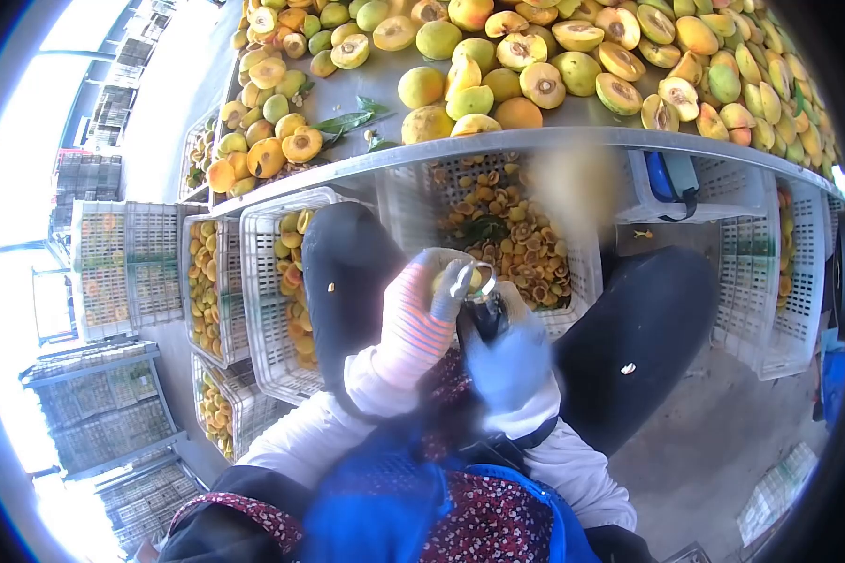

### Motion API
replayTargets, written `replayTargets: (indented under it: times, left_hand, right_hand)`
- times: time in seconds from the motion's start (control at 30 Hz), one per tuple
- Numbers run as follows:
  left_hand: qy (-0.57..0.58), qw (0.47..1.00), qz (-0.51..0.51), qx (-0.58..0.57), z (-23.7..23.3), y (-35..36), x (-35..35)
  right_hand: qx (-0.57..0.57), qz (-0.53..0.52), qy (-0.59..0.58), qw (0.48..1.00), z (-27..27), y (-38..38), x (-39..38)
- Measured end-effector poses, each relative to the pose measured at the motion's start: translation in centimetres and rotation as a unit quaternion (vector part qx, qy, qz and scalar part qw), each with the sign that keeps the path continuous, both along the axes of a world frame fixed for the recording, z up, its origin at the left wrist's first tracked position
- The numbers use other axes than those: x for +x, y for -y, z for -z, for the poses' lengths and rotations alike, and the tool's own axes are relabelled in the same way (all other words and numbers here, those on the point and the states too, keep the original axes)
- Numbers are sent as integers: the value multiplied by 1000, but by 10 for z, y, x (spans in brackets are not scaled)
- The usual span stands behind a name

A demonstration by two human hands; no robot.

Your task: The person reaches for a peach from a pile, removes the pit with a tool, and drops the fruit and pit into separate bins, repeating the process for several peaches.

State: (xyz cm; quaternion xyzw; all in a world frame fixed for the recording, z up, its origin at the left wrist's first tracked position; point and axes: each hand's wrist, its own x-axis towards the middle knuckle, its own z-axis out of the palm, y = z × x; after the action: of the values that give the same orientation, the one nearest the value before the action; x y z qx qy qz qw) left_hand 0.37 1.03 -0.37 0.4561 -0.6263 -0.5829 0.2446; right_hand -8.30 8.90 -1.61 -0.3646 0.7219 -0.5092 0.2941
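My left hand (421, 305), in a striped glove with grey fingertips, is closed around a yellow-green peach piece (444, 279), mostly hidden by the fingers. My right hand (512, 361), in a blue-grey glove smeared by motion, grips the black handle of a pitting knife (487, 314). Its curved metal loop (487, 280) touches or lies very close to the fruit. Both hands meet between my knees, above a white crate (587, 267) of brownish cut fruit pieces (526, 249). A blurred yellowish object (577, 183) hangs in the air above the right knee.
A metal table (333, 94) with a raised rim holds many whole and halved peaches (545, 84). Leaves (352, 119) lie near its edge. Fruit-filled crates (253, 281) stand at the left, stacked crates (113, 267) beyond. A blue item (665, 176) sits in a crate under the table.
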Motion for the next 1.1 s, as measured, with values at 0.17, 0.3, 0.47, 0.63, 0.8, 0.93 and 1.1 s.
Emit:
replayTargets:
  times: [0.17,0.3,0.47,0.63,0.8,0.93,1.1]
  left_hand:
    - [-123,972,-62,189,-6,-5,1]
    - [-149,960,-149,185,-1,3,7]
    - [-163,955,-156,193,-1,-2,7]
    - [-173,958,-147,173,-9,-3,5]
    - [-152,973,-142,101,-4,-4,3]
    - [-145,973,-140,112,-1,-8,5]
    - [-118,979,-92,140,-5,-4,5]
  right_hand:
    - [-126,6,52,991,-2,-5,4]
    - [-77,143,418,894,4,-5,7]
    - [-103,80,448,884,-4,-1,11]
    - [-6,-28,25,999,3,-12,9]
    - [-14,-104,-213,971,16,-23,25]
    - [2,-98,-45,994,12,-22,27]
    - [-101,-61,-1,993,21,-28,34]
